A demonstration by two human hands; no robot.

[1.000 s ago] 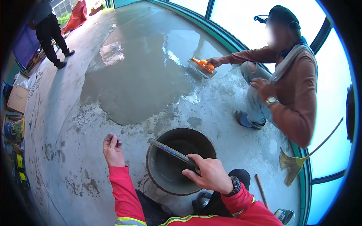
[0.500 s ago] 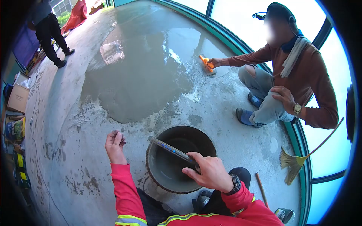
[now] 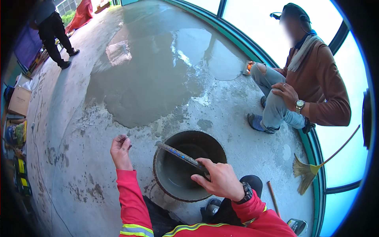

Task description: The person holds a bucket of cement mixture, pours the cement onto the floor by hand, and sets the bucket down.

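My right hand [image 3: 222, 181] grips a trowel [image 3: 179, 155], seen nearly edge-on, its long narrow blade speckled with grey and blue. The blade reaches up and left across a round dark tub [image 3: 156, 175] in front of my knees. Grey residue coats the tub's inside. To the left of the tub, my left hand [image 3: 121, 151] is raised with its fingers curled and pinched together; whether anything is between them cannot be made out. Beyond the tub a patch of wet grey mortar [image 3: 138, 94] covers part of the concrete floor.
At the right a co-worker [image 3: 319, 79] squats by the window frame, an orange-handled trowel [image 3: 249, 68] in one hand. A broom [image 3: 306, 172], a stick [image 3: 273, 197] and a small container [image 3: 297, 226] are nearby. Another person [image 3: 55, 37] stands far left, near boxes [image 3: 19, 100].
The co-worker's orange-handled trowel has moved right across the floor, close to their knee, and their body has leaned back. My hands, trowel and tub stay nearly where they were.
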